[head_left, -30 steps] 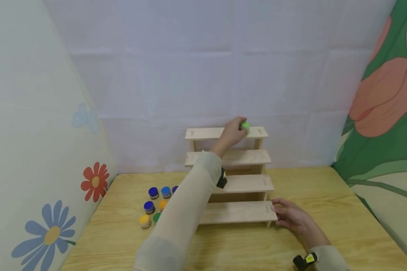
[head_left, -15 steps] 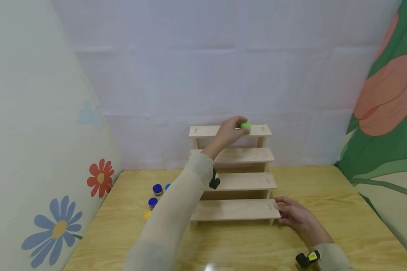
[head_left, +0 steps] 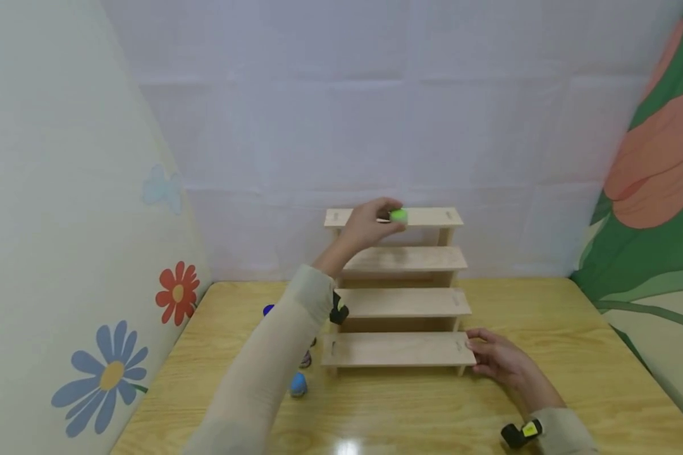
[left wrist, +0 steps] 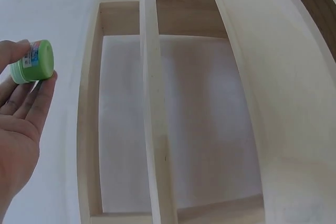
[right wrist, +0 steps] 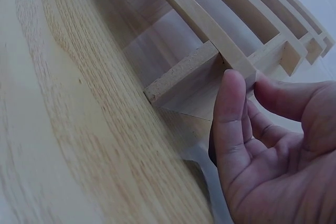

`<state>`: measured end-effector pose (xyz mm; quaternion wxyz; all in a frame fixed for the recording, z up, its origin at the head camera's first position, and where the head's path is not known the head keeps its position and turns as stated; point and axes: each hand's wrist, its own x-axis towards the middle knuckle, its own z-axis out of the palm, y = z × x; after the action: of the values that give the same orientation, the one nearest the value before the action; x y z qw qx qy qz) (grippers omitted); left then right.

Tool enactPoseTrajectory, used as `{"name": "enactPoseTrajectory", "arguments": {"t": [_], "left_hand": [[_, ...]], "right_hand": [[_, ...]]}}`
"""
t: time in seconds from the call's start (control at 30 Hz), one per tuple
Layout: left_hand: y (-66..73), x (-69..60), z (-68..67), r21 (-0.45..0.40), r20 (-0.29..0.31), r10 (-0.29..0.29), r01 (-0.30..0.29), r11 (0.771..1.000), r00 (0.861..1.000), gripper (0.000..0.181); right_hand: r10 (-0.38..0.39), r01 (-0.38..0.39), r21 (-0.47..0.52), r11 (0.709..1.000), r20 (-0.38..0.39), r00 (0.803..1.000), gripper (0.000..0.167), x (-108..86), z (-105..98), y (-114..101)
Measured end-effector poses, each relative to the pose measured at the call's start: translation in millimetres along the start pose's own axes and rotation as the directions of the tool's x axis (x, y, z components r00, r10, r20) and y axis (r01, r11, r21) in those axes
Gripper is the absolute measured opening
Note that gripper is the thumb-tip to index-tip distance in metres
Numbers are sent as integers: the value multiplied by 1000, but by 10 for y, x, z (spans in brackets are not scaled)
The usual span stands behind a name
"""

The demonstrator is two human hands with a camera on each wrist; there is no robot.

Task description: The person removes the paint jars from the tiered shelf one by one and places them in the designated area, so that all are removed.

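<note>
My left hand [head_left: 370, 222] pinches a small paint jar with a bright green lid [head_left: 399, 216] just at the top step of a four-tier wooden display shelf [head_left: 398, 349]. In the left wrist view, thumb and fingers hold that green jar [left wrist: 39, 62] tipped on its side, beside the shelf's frame. Whether the jar touches the step cannot be told. At the lowest step's right end, my right hand [head_left: 501, 360] grips the board; in the right wrist view its thumb and finger pinch the board's corner [right wrist: 244, 72].
Left of the shelf, a light blue jar [head_left: 298, 384] lies or stands on the wooden table [head_left: 410, 411]. A dark blue lid [head_left: 269, 309] shows past my left sleeve, which hides other jars. A white cloth [head_left: 319, 126] hangs close behind the top step.
My left hand has shifted leftward along the top step with the green jar. Its sleeve now covers most of the jars on the table. My right hand stays on the lowest step.
</note>
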<state>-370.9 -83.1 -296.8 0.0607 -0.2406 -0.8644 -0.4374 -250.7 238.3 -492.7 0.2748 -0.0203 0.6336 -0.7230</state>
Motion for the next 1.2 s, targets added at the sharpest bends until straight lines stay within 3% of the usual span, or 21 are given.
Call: {"name": "enactPoseTrajectory", "arguments": {"t": [0.17, 0.37, 0.63, 1.0, 1.2], "left_hand": [[-21, -162, -82, -38, -10, 28, -28, 999, 1000, 48], [-57, -362, -170, -38, 17, 17, -16, 999, 1000, 47], [-160, -620, -291, -80, 7, -9, 10, 997, 1000, 47], [-253, -950, -454, -68, -3, 79, -79, 995, 997, 35], [-321, -1148, -508, -85, 1, 53, -53, 995, 999, 37]], "right_hand": [[2, -2, -1, 1000, 1, 1000, 16, -16, -6, -2], [9, -9, 3, 1000, -7, 1000, 19, -29, -39, -5], [24, -24, 2, 1000, -21, 999, 22, -37, -37, -4], [22, -22, 4, 1000, -14, 1000, 19, -33, -60, -21], [26, -26, 0, 1000, -11, 1000, 19, -21, -64, -33]]}}
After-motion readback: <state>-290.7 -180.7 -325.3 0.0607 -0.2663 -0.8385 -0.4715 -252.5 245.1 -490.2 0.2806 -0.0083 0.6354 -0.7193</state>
